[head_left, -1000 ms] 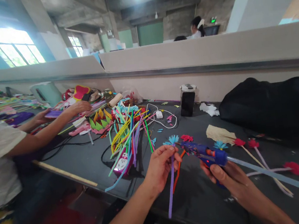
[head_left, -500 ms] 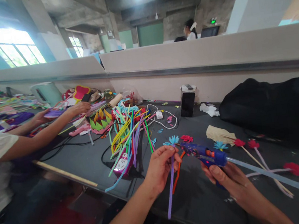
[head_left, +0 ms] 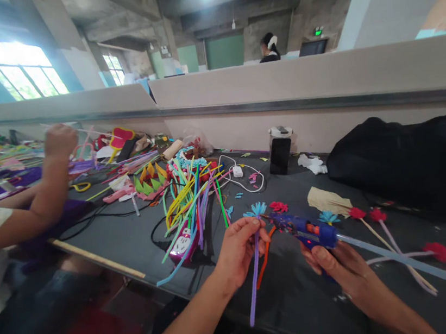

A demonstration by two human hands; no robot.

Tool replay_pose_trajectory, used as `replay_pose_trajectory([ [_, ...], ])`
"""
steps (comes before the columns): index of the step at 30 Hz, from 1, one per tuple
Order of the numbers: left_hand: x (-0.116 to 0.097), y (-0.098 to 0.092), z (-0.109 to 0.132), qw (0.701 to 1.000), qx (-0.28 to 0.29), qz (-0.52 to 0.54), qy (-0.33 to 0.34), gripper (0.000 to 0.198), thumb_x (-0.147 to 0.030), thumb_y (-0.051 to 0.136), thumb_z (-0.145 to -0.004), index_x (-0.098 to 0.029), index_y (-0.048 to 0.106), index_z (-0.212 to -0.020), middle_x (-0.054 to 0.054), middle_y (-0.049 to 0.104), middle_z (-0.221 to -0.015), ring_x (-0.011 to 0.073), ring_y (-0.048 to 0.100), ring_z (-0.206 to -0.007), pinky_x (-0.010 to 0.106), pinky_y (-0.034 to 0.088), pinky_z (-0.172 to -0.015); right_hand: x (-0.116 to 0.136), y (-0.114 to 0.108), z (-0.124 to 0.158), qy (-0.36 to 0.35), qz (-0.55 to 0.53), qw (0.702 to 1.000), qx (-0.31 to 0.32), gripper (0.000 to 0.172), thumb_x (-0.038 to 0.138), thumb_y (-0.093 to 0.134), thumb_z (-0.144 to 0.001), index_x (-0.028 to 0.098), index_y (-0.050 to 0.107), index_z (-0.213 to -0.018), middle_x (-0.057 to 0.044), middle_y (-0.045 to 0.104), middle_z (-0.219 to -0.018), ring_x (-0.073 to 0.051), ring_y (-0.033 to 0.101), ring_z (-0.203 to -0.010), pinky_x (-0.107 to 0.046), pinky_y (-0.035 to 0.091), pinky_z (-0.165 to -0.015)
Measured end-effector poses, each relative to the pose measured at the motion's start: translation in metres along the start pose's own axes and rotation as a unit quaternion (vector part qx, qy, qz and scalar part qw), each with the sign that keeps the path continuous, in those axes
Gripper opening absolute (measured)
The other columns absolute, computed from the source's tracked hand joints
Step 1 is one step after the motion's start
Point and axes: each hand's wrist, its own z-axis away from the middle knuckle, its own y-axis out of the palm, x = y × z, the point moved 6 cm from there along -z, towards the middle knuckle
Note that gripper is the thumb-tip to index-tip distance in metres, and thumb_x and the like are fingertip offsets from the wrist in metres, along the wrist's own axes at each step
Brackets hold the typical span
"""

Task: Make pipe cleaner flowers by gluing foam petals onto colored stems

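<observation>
My left hand (head_left: 240, 249) pinches a purple pipe cleaner (head_left: 256, 280) near its top, just below a blue pipe-cleaner flower (head_left: 256, 209). In my right hand (head_left: 343, 266) is a blue hot glue gun (head_left: 303, 229), its nozzle reaching the spot by my left fingertips under the flower. A long clear glue stick (head_left: 421, 267) sticks out of the gun's back. Whether glue is coming out cannot be made out. Below the gun an orange cord (head_left: 265, 263) hangs or lies behind the purple stem. A red flower head (head_left: 278, 207) lies just beyond the nozzle.
Finished-looking red flowers (head_left: 437, 252) on stems lie at right, before a black bag (head_left: 408, 170). A phone (head_left: 280, 155) leans upright at the back. Bundled pipe cleaners (head_left: 185, 194) rest on a purple power strip (head_left: 183, 246). A co-worker's arm (head_left: 47, 184) is at left.
My hands, the glue gun and the purple stem have hardly moved. The co-worker's hand at left has risen, pulling a thin pale strand. The person in the background has shifted left.
</observation>
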Motion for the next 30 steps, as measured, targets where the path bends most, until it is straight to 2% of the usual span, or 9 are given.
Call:
replay_pose_trajectory([
  [3, 0.0, 0.0, 0.0, 1.0, -0.004, 0.001, -0.002, 0.02, -0.031, 0.07, -0.072, -0.011, 0.065, -0.077, 0.002, 0.062, -0.057, 0.0066, 0.047, -0.041, 0.019, 0.037, -0.043, 0.0, -0.001, 0.0, -0.005, 0.014, 1.0, -0.006, 0.042, 0.056, 0.051, -0.084, 0.021, 0.071, -0.094, -0.009, 0.071, -0.099, -0.027, 0.062, -0.099, -0.047, 0.037, -0.103],
  [8, 0.0, 0.001, 0.0, 1.0, -0.001, 0.008, -0.005, 0.018, -0.028, 0.069, -0.073, -0.011, 0.065, -0.076, 0.002, 0.062, -0.056, 0.0064, 0.047, -0.04, 0.018, 0.037, -0.042, -0.001, -0.001, 0.0, -0.014, -0.002, 1.0, -0.009, 0.043, 0.055, 0.053, -0.084, 0.021, 0.069, -0.105, -0.01, 0.069, -0.11, -0.029, 0.058, -0.109, -0.047, 0.038, -0.103],
  [13, 0.001, -0.001, -0.001, 1.0, 0.006, 0.009, 0.001, 0.016, -0.027, 0.066, -0.076, -0.011, 0.064, -0.077, 0.001, 0.061, -0.057, 0.0066, 0.047, -0.04, 0.019, 0.036, -0.042, -0.003, 0.0, -0.001, -0.011, -0.009, 1.0, -0.001, 0.043, 0.055, 0.053, -0.084, 0.02, 0.069, -0.104, -0.01, 0.069, -0.109, -0.028, 0.06, -0.106, -0.046, 0.04, -0.102],
  [20, 0.003, -0.003, -0.001, 1.0, 0.015, 0.005, -0.003, 0.015, -0.026, 0.064, -0.079, -0.011, 0.064, -0.079, 0.0, 0.06, -0.057, 0.0062, 0.047, -0.04, 0.019, 0.035, -0.042, 0.004, 0.0, 0.0, -0.004, 0.017, 1.0, 0.004, 0.042, 0.058, 0.05, -0.084, 0.021, 0.069, -0.09, -0.008, 0.07, -0.088, -0.026, 0.063, -0.094, -0.042, 0.044, -0.098],
  [25, -0.001, -0.002, 0.0, 1.0, 0.027, 0.01, -0.003, 0.015, -0.026, 0.062, -0.08, -0.011, 0.063, -0.078, 0.0, 0.058, -0.056, 0.0063, 0.047, -0.04, 0.019, 0.034, -0.042, 0.003, -0.005, 0.001, -0.012, 0.074, 0.997, 0.01, 0.041, 0.056, 0.046, -0.086, 0.022, 0.068, -0.094, -0.007, 0.07, -0.09, -0.025, 0.064, -0.093, -0.037, 0.05, -0.09],
  [27, -0.005, -0.001, 0.001, 0.999, 0.03, 0.017, 0.006, 0.015, -0.026, 0.061, -0.081, -0.011, 0.063, -0.078, -0.001, 0.057, -0.056, 0.0061, 0.046, -0.04, 0.019, 0.033, -0.042, 0.006, -0.009, -0.001, -0.04, 0.115, 0.993, 0.005, 0.038, 0.053, 0.046, -0.087, 0.023, 0.065, -0.099, -0.007, 0.07, -0.092, -0.025, 0.065, -0.093, -0.035, 0.052, -0.084],
  [30, -0.01, -0.001, 0.002, 0.999, 0.036, 0.031, 0.019, 0.015, -0.026, 0.06, -0.082, -0.011, 0.063, -0.08, -0.002, 0.055, -0.056, 0.0058, 0.045, -0.04, 0.02, 0.034, -0.043, 0.013, -0.01, -0.006, -0.095, 0.179, 0.979, 0.029, 0.028, 0.043, 0.051, -0.086, 0.025, 0.057, -0.107, -0.004, 0.068, -0.092, -0.022, 0.065, -0.084, -0.03, 0.052, -0.073],
])
